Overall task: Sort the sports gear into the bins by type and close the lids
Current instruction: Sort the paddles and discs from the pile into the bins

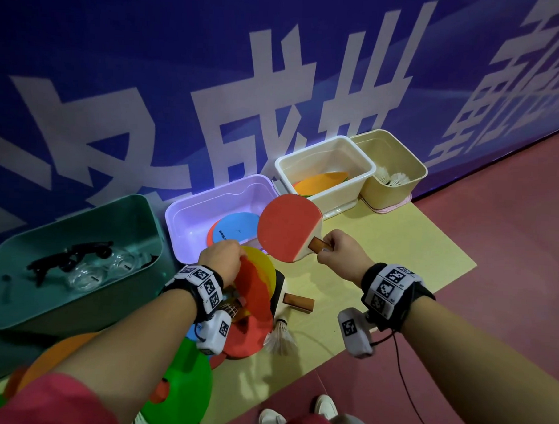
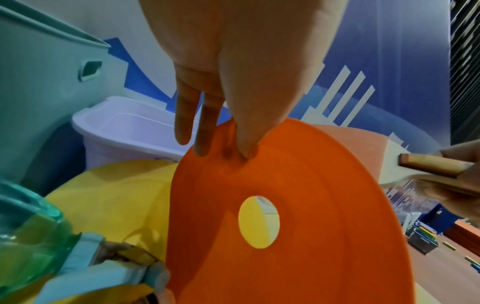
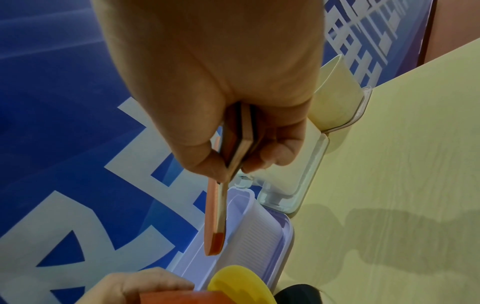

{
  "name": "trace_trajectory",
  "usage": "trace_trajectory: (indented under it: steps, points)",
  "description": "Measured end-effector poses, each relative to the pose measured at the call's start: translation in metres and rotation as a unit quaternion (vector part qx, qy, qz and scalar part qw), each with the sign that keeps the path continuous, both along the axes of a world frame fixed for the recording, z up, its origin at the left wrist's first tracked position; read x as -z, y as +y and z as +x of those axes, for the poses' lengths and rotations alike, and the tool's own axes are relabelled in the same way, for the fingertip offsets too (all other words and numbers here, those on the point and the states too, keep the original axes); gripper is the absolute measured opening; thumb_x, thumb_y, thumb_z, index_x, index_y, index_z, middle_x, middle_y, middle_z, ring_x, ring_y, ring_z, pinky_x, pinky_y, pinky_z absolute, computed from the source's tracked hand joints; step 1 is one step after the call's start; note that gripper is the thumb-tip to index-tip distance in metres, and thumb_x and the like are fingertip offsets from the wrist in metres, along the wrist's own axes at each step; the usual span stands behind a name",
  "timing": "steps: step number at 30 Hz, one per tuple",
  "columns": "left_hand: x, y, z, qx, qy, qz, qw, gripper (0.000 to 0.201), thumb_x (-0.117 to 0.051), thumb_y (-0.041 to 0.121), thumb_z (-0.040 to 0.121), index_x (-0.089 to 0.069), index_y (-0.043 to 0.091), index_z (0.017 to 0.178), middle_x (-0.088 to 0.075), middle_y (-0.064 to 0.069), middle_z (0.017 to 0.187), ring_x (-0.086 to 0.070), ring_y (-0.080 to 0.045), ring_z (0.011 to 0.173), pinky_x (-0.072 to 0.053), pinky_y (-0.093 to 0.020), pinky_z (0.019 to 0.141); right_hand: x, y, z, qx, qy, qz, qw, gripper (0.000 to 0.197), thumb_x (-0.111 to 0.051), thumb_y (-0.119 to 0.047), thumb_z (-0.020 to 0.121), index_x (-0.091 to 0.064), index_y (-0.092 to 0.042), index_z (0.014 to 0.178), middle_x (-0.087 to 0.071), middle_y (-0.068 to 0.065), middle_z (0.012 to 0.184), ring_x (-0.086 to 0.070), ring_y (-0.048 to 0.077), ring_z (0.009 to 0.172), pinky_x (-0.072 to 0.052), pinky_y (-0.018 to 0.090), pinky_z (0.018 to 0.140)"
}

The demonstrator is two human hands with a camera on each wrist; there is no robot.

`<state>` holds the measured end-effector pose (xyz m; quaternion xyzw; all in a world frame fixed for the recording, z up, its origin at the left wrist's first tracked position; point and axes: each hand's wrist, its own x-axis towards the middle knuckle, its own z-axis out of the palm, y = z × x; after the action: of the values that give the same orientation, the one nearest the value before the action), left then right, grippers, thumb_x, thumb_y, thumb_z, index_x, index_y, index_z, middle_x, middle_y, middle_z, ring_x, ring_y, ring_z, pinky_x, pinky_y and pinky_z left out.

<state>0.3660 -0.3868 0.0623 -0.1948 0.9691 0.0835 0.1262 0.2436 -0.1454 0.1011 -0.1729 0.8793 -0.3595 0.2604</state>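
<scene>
My right hand (image 1: 331,251) grips the wooden handle of a red table-tennis paddle (image 1: 287,226) and holds it above the near right corner of the lilac bin (image 1: 192,208). In the right wrist view the paddle (image 3: 217,222) shows edge-on over that bin (image 3: 259,230). My left hand (image 1: 220,262) pinches the top edge of an orange disc (image 2: 285,216) with a centre hole, lifted upright, with a yellow disc (image 1: 261,262) behind it. A second paddle (image 1: 295,302) and a white shuttlecock (image 1: 279,335) lie on the yellow mat.
A green bin (image 1: 71,257) at left holds dark goggles. The lilac bin holds flat discs. A white bin (image 1: 325,169) holds orange and green discs; a cream bin (image 1: 389,165) holds shuttlecocks. More discs (image 1: 184,377) lie by my left forearm. A blue banner wall stands behind.
</scene>
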Motion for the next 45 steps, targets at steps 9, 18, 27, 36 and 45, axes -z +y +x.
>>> trace_trajectory:
  steps: [9,18,27,36,45]
  points:
    - [-0.029,0.003,-0.003,-0.036,0.093,-0.029,0.995,0.018,-0.050,0.024,0.091,-0.068,0.021,0.089,-0.067,-0.001,0.092,-0.062,-0.030,0.091,-0.045,-0.031,0.068,-0.019,0.005,-0.004,0.022,0.007,-0.042,0.999,0.014,-0.061,-0.014,0.081,-0.049,-0.011,0.088,-0.054,0.007,0.080,-0.047,0.018,0.064,-0.036,0.028,0.055]
    - [-0.053,0.000,-0.029,-0.106,0.166,0.053,0.979,0.020,-0.056,0.033,0.093,-0.054,0.022,0.077,-0.068,-0.004,0.090,-0.061,-0.030,0.089,-0.050,-0.037,0.072,-0.044,0.019,-0.031,0.075,0.023,-0.109,0.991,0.017,-0.060,-0.018,0.083,-0.050,-0.010,0.094,-0.053,0.006,0.078,-0.050,0.022,0.065,-0.039,0.030,0.055]
    - [-0.063,0.035,-0.093,-0.217,0.212,0.185,0.935,0.026,-0.054,0.018,0.089,-0.064,0.013,0.113,-0.069,-0.012,0.106,-0.063,-0.035,0.099,-0.052,-0.040,0.085,-0.050,0.059,-0.104,0.143,0.042,-0.166,0.975,0.017,-0.059,-0.020,0.082,-0.044,-0.015,0.081,-0.045,0.002,0.073,-0.044,0.020,0.061,-0.035,0.028,0.052]
    - [-0.068,0.078,-0.183,-0.400,0.267,0.444,0.756,0.020,-0.045,-0.004,0.087,-0.060,0.009,0.091,-0.069,-0.024,0.098,-0.068,-0.036,0.076,-0.061,-0.045,0.057,-0.049,0.095,-0.211,0.147,0.042,-0.110,0.982,0.029,-0.063,-0.034,0.056,-0.049,-0.021,0.077,-0.051,-0.003,0.066,-0.049,0.022,0.062,-0.040,0.035,0.064]
    - [-0.047,0.108,-0.261,-0.506,0.329,0.489,0.629,0.061,-0.042,-0.015,0.088,-0.033,0.017,0.139,-0.055,-0.021,0.124,-0.068,-0.043,0.087,-0.059,-0.039,0.050,-0.028,0.106,-0.303,0.077,-0.040,-0.172,0.981,0.025,-0.067,-0.007,0.077,-0.045,-0.017,0.084,-0.047,0.002,0.073,-0.044,0.018,0.057,-0.036,0.028,0.053]
